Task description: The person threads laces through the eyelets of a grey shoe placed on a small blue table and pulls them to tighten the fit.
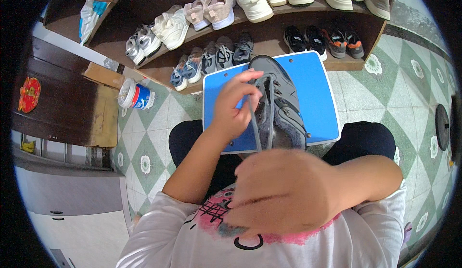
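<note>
A grey-and-black lace-up shoe (pixel 283 102) rests on a blue board with a white rim (pixel 317 98), its toe pointing away from me. My left hand (pixel 240 102) is at the shoe's left side, thumb and fingers closed on a grey shoelace (pixel 255 123). Close to the camera and blurred, my right hand (pixel 285 192) is raised over my chest, at the near end of the stretched lace strands. Its fingers are curled, with a bit of grey lace showing beneath them. The shoe's heel is partly hidden behind this hand.
Beyond the board stands a wooden shoe rack (pixel 263 33) with white sneakers (pixel 254 0) above and darker shoes (pixel 223 51) below. A bucket (pixel 139 95) sits on the tiled floor to the left. My knees (pixel 371 138) flank the board. A grey-and-white cabinet (pixel 75 195) is at lower left.
</note>
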